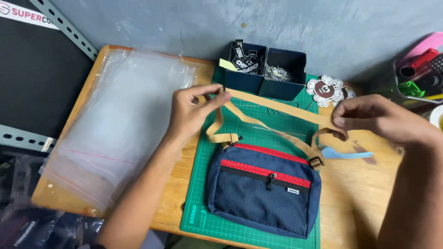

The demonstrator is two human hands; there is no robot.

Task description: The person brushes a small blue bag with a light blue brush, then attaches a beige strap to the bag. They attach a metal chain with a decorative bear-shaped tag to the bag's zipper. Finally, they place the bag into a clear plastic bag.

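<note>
Both hands, left (191,113) and right (376,121), pinch the soft, floppy tan cloth strap (277,107) (stretched flat) above the light navy-and-red fabric pouch (264,193).

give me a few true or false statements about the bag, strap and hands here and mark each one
1. Both hands hold the tan strap stretched between them. True: the left hand and the right hand each pinch it.
2. The bag hangs in the air. False: it lies on the green cutting mat.
3. The bag's front has a black mesh pocket. True.
4. The clear plastic bags cover the bag. False: they lie apart, beside the left hand.
5. The dark boxes stand in front of the bag. False: they stand behind it, by the wall.
</note>
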